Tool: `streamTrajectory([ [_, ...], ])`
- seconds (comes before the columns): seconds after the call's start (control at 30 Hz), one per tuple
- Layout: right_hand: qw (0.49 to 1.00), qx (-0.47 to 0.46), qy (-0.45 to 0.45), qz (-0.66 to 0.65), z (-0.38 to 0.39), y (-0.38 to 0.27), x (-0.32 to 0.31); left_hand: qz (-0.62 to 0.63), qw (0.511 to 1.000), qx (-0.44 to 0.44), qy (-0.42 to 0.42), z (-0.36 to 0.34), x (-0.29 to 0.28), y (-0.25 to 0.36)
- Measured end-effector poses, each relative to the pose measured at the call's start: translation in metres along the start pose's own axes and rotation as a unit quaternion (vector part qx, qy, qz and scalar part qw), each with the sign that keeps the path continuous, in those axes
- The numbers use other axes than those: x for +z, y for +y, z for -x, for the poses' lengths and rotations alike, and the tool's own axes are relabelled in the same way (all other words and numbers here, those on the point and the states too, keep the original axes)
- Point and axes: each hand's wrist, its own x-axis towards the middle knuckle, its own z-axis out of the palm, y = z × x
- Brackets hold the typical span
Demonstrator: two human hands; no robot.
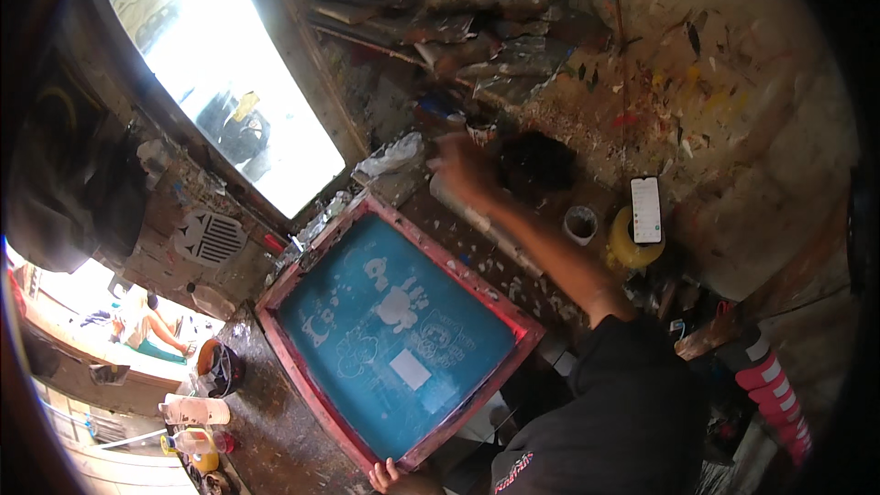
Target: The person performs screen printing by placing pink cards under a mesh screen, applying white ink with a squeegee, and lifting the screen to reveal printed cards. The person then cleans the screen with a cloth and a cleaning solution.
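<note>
A screen-printing frame [472, 312] with reddish-pink wooden sides and teal mesh lies tilted across the bench. Pale stencil drawings show on its mesh, along with a small white rectangle [410, 370]. My left hand [392, 477] grips the frame's near corner, fingertips over the wooden edge. My right arm reaches out past the frame's far right side. At its end, my right hand [456, 163] is smeared by motion near a small container [481, 133] and a crumpled whitish plastic bag [390, 156]. Whether that hand holds anything cannot be made out.
Right of the frame stand an open cup [580, 224] and a yellow container [632, 240] with a phone [646, 209] on top. A dark clump [538, 162] lies beyond. Bottles [194, 411] and a dark bucket [220, 368] stand at left. A person [151, 323] sits outside.
</note>
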Motion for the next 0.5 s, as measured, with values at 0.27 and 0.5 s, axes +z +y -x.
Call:
streamTrajectory([
  [0.27, 0.877, 0.296, -0.299, 0.231, 0.109, 0.23, -0.01, -0.134, 0.986, 0.068, -0.071, -0.001, -0.007, 0.002],
  [0.5, 0.874, 0.39, -0.283, 0.065, 0.091, 0.295, 0.033, -0.105, 0.991, 0.033, -0.073, 0.011, -0.002, 0.004],
])
